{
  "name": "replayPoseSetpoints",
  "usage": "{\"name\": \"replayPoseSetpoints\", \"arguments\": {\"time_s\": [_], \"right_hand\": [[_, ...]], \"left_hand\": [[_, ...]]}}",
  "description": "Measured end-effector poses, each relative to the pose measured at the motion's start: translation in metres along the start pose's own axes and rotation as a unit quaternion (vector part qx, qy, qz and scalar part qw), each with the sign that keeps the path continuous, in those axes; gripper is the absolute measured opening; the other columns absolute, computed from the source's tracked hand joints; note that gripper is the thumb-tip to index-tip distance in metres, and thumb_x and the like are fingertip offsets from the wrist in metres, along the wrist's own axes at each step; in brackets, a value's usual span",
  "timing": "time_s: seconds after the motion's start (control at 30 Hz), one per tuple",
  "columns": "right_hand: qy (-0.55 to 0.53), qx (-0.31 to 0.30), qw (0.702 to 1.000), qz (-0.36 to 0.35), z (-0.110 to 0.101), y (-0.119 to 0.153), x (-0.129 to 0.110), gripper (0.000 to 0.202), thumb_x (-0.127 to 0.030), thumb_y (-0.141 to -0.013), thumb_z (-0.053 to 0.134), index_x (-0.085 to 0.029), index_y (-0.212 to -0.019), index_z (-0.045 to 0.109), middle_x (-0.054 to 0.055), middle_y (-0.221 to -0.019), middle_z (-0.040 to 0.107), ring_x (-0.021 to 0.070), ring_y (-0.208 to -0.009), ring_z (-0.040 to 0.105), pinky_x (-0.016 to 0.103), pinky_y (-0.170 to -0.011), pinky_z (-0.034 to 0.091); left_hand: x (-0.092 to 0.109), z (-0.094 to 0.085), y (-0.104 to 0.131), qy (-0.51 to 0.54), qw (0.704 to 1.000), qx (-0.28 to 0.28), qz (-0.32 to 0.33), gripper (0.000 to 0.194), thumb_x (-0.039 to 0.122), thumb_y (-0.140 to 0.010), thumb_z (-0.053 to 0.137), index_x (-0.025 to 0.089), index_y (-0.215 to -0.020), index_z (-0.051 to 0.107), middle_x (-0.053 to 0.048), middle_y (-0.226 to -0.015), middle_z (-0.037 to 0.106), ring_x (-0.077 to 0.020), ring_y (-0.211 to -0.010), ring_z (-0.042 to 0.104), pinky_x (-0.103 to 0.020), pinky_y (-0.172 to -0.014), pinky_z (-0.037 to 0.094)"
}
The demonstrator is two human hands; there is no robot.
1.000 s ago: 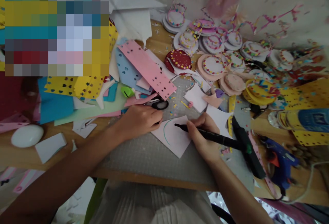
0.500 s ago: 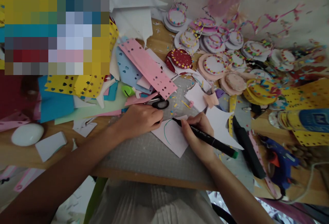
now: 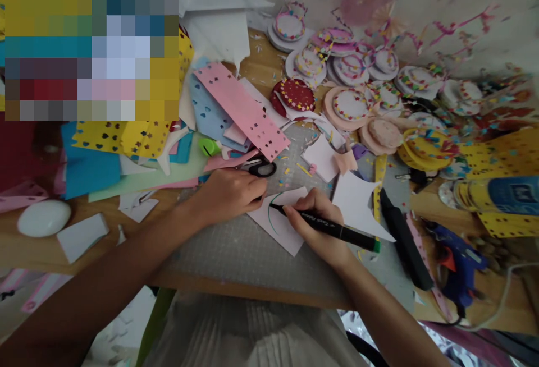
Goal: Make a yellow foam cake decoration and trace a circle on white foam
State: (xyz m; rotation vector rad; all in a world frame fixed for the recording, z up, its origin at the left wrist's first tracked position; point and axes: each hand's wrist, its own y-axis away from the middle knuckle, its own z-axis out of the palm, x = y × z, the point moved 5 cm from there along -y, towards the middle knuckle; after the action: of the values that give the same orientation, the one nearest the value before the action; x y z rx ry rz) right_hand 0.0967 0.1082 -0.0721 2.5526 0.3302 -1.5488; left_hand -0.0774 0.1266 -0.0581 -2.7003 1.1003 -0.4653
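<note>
My right hand (image 3: 316,225) grips a black marker (image 3: 332,229) with a green end, its tip resting on a white paper piece (image 3: 281,225) that bears a curved green line. My left hand (image 3: 229,194) lies fisted on the left edge of that paper, pressing it onto the grey cutting mat (image 3: 244,255). Black-handled scissors (image 3: 261,168) lie just beyond my left knuckles.
A second black marker (image 3: 405,246) and a blue glue gun (image 3: 457,263) lie to the right. Decorated round foam pieces (image 3: 349,106) crowd the back. Punched pink (image 3: 242,110) and yellow (image 3: 122,140) strips are heaped at left, near a white oval object (image 3: 44,217).
My right hand has slid the marker leftward across the paper, its tip now near the green curve. My left hand has stayed put.
</note>
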Motion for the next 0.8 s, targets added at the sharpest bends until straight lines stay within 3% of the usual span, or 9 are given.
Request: {"name": "replayPoseSetpoints", "arguments": {"time_s": [0.43,0.8], "right_hand": [[-0.012,-0.07,0.997,0.0,-0.001,-0.0038,-0.0067,0.031,-0.028,-0.081,0.064,-0.021,-0.06,0.041,-0.005,-0.055,0.044,0.0085,-0.05,0.039,0.022,-0.047,0.031],[-0.032,-0.137,0.99,0.009,-0.0041,-0.0062,-0.005,0.031,-0.013,-0.072,0.055,-0.022,-0.056,0.031,-0.006,-0.053,0.034,0.0084,-0.05,0.03,0.024,-0.046,0.023]], "left_hand": [[-0.0004,-0.001,0.0,-0.002,1.0,0.005,0.001,0.02,0.023,-0.09,0.052,0.018,-0.071,0.058,0.001,-0.063,0.064,-0.0139,-0.061,0.062,-0.027,-0.052,0.035],[-0.0002,-0.0002,-0.0001,-0.001,1.0,0.003,0.003,0.02,0.022,-0.09,0.052,0.017,-0.071,0.057,0.001,-0.063,0.062,-0.0139,-0.061,0.06,-0.027,-0.052,0.036]]}}
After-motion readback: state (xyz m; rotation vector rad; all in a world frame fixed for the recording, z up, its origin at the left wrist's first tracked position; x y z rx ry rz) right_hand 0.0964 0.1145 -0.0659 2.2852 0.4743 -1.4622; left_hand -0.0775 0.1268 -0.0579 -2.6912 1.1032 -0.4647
